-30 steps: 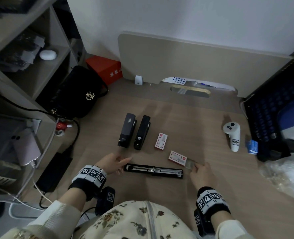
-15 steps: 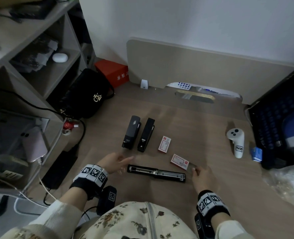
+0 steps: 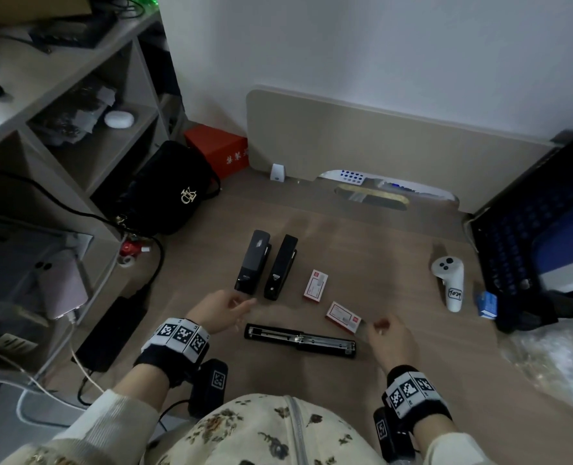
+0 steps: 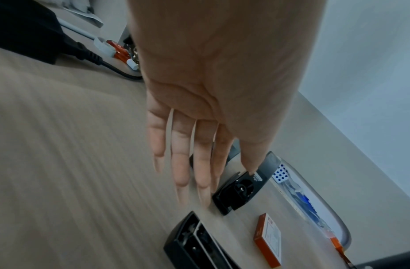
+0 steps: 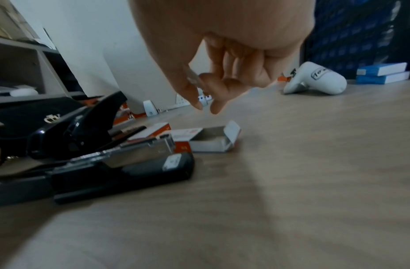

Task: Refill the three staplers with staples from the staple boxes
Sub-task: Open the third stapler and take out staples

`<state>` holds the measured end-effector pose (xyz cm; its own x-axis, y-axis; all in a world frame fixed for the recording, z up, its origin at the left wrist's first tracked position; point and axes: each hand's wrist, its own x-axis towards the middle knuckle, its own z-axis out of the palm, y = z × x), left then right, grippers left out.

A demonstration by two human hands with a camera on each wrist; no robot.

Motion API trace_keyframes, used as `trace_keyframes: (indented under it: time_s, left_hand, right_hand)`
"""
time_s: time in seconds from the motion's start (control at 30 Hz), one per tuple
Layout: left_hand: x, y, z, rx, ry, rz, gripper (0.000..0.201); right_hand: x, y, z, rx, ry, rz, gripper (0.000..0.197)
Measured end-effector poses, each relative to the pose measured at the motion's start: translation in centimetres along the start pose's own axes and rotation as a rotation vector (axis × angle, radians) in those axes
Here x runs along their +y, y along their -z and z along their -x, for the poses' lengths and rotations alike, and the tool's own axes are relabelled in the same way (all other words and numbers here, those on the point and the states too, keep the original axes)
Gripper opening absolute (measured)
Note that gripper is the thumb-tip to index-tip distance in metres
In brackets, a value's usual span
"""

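Note:
An opened black stapler (image 3: 300, 340) lies flat near the desk's front, its metal staple channel (image 5: 139, 154) facing up. Two closed black staplers (image 3: 251, 263) (image 3: 280, 268) lie side by side behind it. My left hand (image 3: 224, 308) hovers with straight fingers (image 4: 190, 163) between the opened stapler's left end and the left closed stapler, holding nothing. An open staple box (image 3: 342, 315) (image 5: 208, 140) lies by the opened stapler's right end, a closed box (image 3: 316, 285) behind it. My right hand (image 3: 384, 330) (image 5: 206, 107), just right of the open box, pinches a small blurred greyish strip, apparently staples.
A white controller (image 3: 448, 283) and a small blue box (image 3: 486, 305) lie at the right, beside a dark keyboard-like device (image 3: 540, 229) and a crumpled plastic bag (image 3: 553, 364). A black handbag (image 3: 167, 193), cables and shelves fill the left side.
My right hand has drawn back a little from the open box's tray. The left hand has lifted slightly off the opened stapler's left end. The head view has tilted upward.

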<state>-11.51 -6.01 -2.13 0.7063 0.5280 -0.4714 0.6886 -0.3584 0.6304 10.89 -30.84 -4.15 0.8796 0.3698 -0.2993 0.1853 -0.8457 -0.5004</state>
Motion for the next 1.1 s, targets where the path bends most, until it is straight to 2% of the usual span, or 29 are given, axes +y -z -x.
trace_keyframes:
  time_s: [0.2, 0.33, 0.47, 0.53, 0.67, 0.83, 1.1]
  left_hand:
    - [1.5, -0.1, -0.4, -0.001, -0.052, 0.019, 0.023]
    - [0.8, -0.4, -0.1, -0.029, -0.043, -0.001, 0.022]
    - [-0.1, -0.6, 0.1, -0.056, -0.034, -0.004, 0.020]
    - [-0.4, -0.6, 0.1, -0.062, -0.023, 0.003, 0.020]
    - [-1.1, -0.7, 0.0, -0.072, -0.010, -0.008, 0.017]
    - [-1.5, -0.8, -0.2, -0.079, 0.004, -0.006, 0.017]
    - [-2.4, -1.0, -0.4, -0.078, 0.021, 0.006, 0.017]
  right_hand:
    - [-2.7, 0.2, 0.9, -0.013, 0.120, -0.200, 0.019]
    - [-3.3, 0.1, 1.3, -0.096, 0.134, -0.322, 0.025]
    - [-3.1, -0.4, 1.7, -0.200, 0.113, -0.380, 0.022]
    - [-3.2, -0.8, 2.0, -0.264, 0.130, -0.339, 0.021]
    - [-3.5, -1.6, 2.0, -0.362, 0.217, -0.064, 0.020]
    - [-4.2, -2.4, 1.9, -0.374, 0.440, 0.285, 0.021]
    - [-2.4, -6.2, 0.3, -0.349, 0.536, 0.323, 0.018]
